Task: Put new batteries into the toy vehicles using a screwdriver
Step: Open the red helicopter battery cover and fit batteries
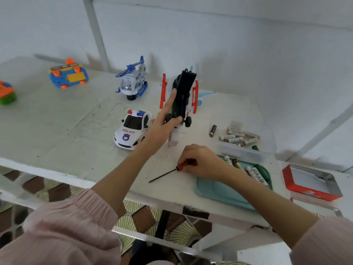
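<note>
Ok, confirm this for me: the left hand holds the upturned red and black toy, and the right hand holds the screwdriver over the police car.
One detail is wrong. In the head view the right hand grips the screwdriver low over the bare table, right of the police car, not over it. The rest stands: the left hand holds the upturned red and black toy.

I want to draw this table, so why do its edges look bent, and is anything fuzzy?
Head view: the wide lens bows the white table edges; the orange-and-green toy at the left border looks smeared, while the white police car stays sharp.
</note>
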Available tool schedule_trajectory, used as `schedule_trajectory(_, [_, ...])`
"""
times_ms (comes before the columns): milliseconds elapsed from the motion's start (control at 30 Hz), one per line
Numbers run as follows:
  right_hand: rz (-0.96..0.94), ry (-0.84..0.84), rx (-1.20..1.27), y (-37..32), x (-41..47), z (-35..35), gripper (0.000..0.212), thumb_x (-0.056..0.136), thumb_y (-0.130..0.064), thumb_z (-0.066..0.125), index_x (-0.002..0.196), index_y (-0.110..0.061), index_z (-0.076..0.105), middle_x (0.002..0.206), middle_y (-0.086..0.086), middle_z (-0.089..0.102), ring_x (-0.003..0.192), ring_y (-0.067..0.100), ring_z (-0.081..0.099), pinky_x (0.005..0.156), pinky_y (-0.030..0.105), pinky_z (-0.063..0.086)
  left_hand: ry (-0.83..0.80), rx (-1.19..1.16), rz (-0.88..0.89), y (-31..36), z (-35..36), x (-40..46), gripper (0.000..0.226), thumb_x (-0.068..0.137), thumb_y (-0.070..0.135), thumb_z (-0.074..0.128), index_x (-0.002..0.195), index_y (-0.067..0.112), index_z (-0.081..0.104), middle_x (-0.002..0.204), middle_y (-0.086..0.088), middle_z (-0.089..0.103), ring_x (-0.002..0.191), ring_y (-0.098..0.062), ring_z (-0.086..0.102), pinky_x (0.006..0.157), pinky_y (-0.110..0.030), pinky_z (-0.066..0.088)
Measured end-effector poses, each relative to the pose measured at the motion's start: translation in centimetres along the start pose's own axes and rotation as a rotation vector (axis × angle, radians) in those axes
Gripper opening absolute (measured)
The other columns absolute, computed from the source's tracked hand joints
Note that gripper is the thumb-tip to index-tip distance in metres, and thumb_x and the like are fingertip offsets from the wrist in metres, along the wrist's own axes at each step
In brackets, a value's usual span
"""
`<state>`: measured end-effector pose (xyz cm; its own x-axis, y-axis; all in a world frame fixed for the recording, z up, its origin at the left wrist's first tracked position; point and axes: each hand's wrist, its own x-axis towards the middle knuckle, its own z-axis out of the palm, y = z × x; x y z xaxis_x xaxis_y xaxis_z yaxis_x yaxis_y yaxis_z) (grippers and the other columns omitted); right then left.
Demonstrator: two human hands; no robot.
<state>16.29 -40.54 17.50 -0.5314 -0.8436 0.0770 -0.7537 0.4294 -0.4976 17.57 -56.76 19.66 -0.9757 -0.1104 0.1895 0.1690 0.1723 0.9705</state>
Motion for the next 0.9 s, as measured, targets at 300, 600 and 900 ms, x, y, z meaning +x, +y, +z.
schedule_trajectory(300, [0.058,0.172,0.014,1.3,-4.2,-4.0,0.027,0.072,-0.003,0.072,0.098,-0.011,0.069,0.097,0.003,0.064,0.089,0.012,0.057,0.082,0.017,0.041,0.01,-0.011,0.03,-0.4,-0.3,0.2,0.068,0.097,0.002,0.045,0.15,0.035,0.018,0.141,0.031,0.027,0.123,0.02,0.034,0.105,-0.012,0.033])
schedule_trajectory(600, [0.309,-0.014,-0.124,3.6,-10.9,-6.8,0.027,0.072,-0.011,0.075,0.098,-0.017,0.068,0.096,-0.006,0.058,0.079,0.002,0.052,0.073,0.015,0.039,0.028,-0.034,0.017,-0.6,0.1,0.4,0.067,0.097,-0.002,0.042,0.149,0.034,0.02,0.113,0.049,0.044,0.098,0.024,0.049,0.088,-0.007,0.039])
schedule_trajectory(900, [0.353,-0.157,-0.157,2.9,-11.3,-6.4,0.052,0.072,-0.017,0.076,0.12,-0.021,0.057,0.115,-0.005,0.051,0.102,0.01,0.044,0.083,0.016,0.032,0.019,-0.038,0.021,-0.5,0.1,0.2,0.067,0.097,-0.001,0.041,0.149,0.035,0.019,0.112,0.047,0.043,0.094,0.026,0.05,0.083,-0.004,0.04])
